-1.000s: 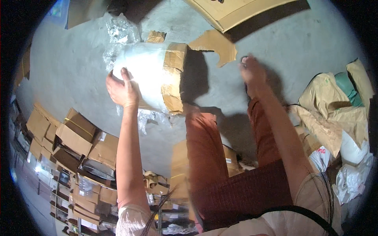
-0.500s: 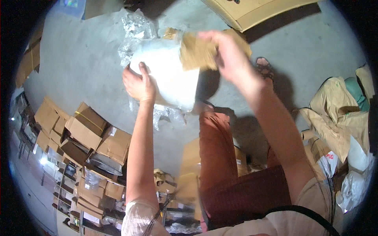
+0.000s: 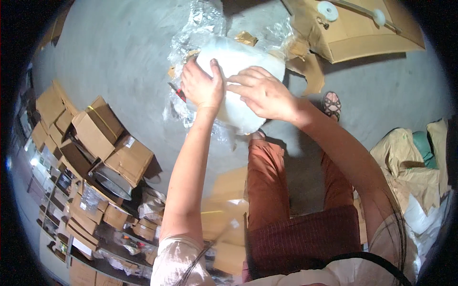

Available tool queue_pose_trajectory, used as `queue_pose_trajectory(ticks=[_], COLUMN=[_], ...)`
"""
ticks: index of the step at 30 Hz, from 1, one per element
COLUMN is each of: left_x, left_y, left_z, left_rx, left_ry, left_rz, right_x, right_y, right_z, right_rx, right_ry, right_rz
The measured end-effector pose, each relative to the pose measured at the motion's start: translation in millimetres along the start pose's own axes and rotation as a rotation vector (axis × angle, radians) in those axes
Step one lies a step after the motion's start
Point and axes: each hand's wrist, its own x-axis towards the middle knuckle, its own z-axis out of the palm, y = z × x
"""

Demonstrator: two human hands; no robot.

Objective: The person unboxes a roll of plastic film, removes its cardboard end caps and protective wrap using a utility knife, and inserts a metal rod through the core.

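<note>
A bright white, smooth-surfaced object, too glaring to make out its kind, is in front of me at the far side. My left hand grips its left edge, thumb apart from the fingers. Across its top lies my right hand, fingers stretched toward my left thumb, with nothing visible in them. Clear plastic wrap spreads crumpled behind and beside the white object. A red and black tool, perhaps a cutter, lies at its left. Torn brown cardboard lies just to the right.
An opened cardboard box with a rod and white discs stands far right. Several cartons and a crowded shelf are on the left. Brown paper sacks lie at the right. My sandaled foot rests on the grey floor.
My right hand has let go of the brown cardboard piece and come left onto the white object. My left hand has shifted along its edge. The view has turned a little.
</note>
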Motion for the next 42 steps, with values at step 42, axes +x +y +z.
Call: queue_pose_trajectory(ticks=[42], left_x=[6.2], left_y=[-1.6], left_z=[5.1], left_rx=[-0.151], left_ry=[0.105], left_rz=[-0.018], right_x=[-36.4], right_y=[-58.6], right_z=[-126.7], right_rx=[-0.375], right_ry=[-0.833], right_rz=[-0.042])
